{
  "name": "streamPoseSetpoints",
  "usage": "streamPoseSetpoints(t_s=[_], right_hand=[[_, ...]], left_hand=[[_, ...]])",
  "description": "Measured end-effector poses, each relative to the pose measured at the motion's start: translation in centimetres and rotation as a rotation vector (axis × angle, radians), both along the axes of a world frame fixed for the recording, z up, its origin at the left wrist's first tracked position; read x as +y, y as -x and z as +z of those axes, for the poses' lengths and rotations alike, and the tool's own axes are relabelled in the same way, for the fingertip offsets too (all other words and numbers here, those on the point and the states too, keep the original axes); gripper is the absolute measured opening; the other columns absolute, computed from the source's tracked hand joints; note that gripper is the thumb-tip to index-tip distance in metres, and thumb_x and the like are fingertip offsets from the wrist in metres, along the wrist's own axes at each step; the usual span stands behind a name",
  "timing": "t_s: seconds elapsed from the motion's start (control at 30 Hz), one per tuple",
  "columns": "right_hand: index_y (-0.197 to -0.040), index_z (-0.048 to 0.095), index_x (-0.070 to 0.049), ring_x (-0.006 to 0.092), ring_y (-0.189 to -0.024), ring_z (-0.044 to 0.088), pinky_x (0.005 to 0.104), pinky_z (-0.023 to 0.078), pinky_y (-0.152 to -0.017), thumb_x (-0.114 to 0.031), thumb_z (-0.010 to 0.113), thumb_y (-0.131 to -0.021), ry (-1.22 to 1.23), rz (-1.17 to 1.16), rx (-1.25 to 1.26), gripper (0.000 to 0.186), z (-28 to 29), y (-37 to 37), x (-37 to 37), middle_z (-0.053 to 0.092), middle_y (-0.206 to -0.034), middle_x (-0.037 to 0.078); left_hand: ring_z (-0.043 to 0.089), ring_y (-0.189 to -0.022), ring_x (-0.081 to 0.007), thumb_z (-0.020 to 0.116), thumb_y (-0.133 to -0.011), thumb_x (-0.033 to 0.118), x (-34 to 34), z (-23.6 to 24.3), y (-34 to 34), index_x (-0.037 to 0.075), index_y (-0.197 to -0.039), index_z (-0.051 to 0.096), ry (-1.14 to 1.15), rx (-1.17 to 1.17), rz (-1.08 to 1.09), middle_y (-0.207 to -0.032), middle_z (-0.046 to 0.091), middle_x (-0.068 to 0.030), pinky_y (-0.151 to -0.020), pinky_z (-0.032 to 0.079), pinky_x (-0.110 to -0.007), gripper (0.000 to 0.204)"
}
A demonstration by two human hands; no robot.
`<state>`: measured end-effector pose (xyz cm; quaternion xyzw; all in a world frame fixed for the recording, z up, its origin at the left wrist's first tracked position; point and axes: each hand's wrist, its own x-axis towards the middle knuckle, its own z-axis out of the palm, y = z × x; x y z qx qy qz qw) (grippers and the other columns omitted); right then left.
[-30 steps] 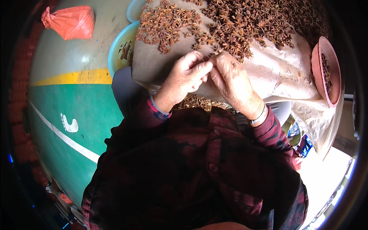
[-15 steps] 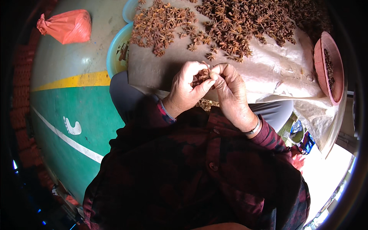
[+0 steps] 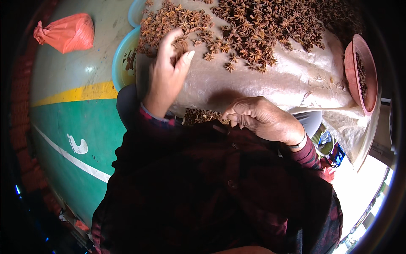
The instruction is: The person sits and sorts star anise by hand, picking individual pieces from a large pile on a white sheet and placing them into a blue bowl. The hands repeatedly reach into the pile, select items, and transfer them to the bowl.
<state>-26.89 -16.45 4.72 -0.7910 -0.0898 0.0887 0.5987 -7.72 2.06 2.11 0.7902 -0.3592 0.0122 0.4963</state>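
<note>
My left hand [image 3: 166,74] is over the near edge of the smaller star anise pile [image 3: 186,19]. Its thumb and fingers curl around brown star anise [image 3: 180,45], a little blurred. My right hand [image 3: 268,120] hangs low over my lap with its fingertips pinched together; whatever they hold, if anything, is too small to make out. Below those fingertips lies a heap of brown star anise bits [image 3: 203,116], partly hidden by the shirt and the sheet edge. A larger, darker star anise pile [image 3: 270,29] spreads across the far part of the plastic-covered surface [image 3: 270,86].
A pink basket [image 3: 350,72] with small dark bits stands at the right edge. On the left are a light-blue basin [image 3: 116,63] with brown pieces and another blue basin [image 3: 134,12] behind it. A tied red bag [image 3: 69,31] lies on the floor.
My hands have parted from working together over the sheet's near edge. The left moved up and left to the smaller pile with star anise; the right dropped toward my lap.
</note>
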Motion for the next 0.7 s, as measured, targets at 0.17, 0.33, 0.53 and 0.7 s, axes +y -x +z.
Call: streamPoseSetpoints(t_s=[0.17, 0.33, 0.53, 0.7], right_hand=[[-0.114, 0.068, 0.002, 0.0288, -0.091, 0.07, 0.036, 0.057, -0.082, -0.004, 0.062, -0.099, 0.133, -0.098, -0.149, 0.017, -0.6, 0.4, 1.9, 0.071, -0.1, 0.015], [-0.11, 0.068, 0.002, 0.0368, -0.093, 0.069, 0.0396, 0.056, -0.084, -0.009, 0.064, -0.099, 0.128, -0.107, -0.172, 0.016, -1.5, 2.1, 2.4, 0.07, -0.1, 0.018], [-0.105, 0.069, 0.001, 0.0309, -0.082, 0.069, 0.0366, 0.057, -0.073, -0.013, 0.064, -0.101, 0.128, -0.419, -0.126, 0.016, -0.5, 2.0, 1.1, 0.07, -0.091, 0.017], [-0.102, 0.066, 0.002, 0.0309, -0.077, 0.064, 0.0406, 0.053, -0.067, -0.005, 0.067, -0.095, 0.616, -0.479, -0.465, 0.01, 0.5, -3.6, -2.1, 0.06, -0.086, 0.016]], left_hand=[[0.065, -0.077, -0.016, 0.075, -0.094, 0.019, -3.0, -0.3, -1.7, 0.008, -0.135, 0.063, -0.19, -0.242, -0.118, -0.091, 0.07, -0.0097, -0.072, 0.054, -0.032, 0.045], [0.068, -0.089, -0.0372, 0.07, -0.093, 0.024, -4.9, -2.2, -1.4, 0.008, -0.115, 0.066, -0.442, -0.487, -0.128, -0.099, 0.068, -0.0152, -0.076, 0.055, -0.046, 0.028], [0.067, -0.087, -0.0372, 0.069, -0.092, 0.019, -3.4, -2.9, -1.1, 0.007, -0.103, 0.063, -0.458, -0.404, -0.031, -0.096, 0.068, -0.0142, -0.074, 0.054, -0.048, 0.017], [0.069, -0.086, -0.0358, 0.073, -0.089, 0.014, -2.1, -3.4, -1.8, 0.005, -0.103, 0.068, -0.277, -0.318, -0.011, -0.097, 0.071, -0.0155, -0.074, 0.056, -0.042, 0.017]])
